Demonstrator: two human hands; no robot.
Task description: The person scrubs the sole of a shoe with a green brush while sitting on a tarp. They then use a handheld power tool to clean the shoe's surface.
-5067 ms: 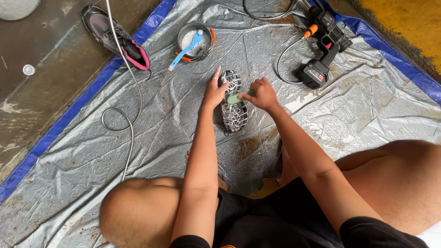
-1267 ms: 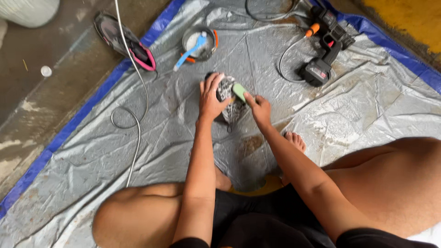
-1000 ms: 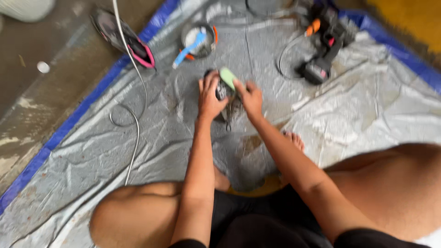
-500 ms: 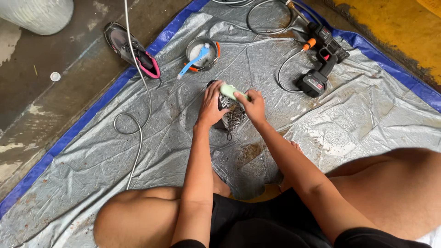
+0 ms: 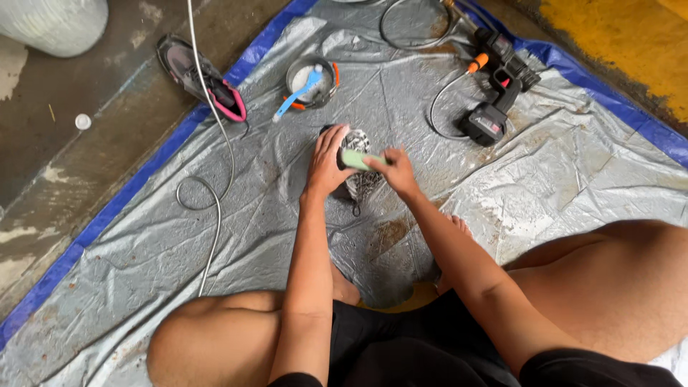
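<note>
A dark, soapy shoe (image 5: 360,180) lies on the grey tarp (image 5: 545,165) in front of me. My left hand (image 5: 326,163) grips its left side and steadies it. My right hand (image 5: 390,168) holds a pale green brush (image 5: 356,159) across the top of the shoe. My bare knees frame the bottom of the view.
A small bowl (image 5: 309,80) with a blue brush (image 5: 297,94) sits beyond the shoe. A second shoe with a pink lining (image 5: 202,77) lies at the tarp's blue edge. A black and orange cordless sprayer (image 5: 494,93) with its hose lies at upper right. A thin hose (image 5: 215,150) loops on the left.
My right hand has kept moving the green brush back and forth over the shoe. My left hand stays on the shoe. The view has shifted slightly.
</note>
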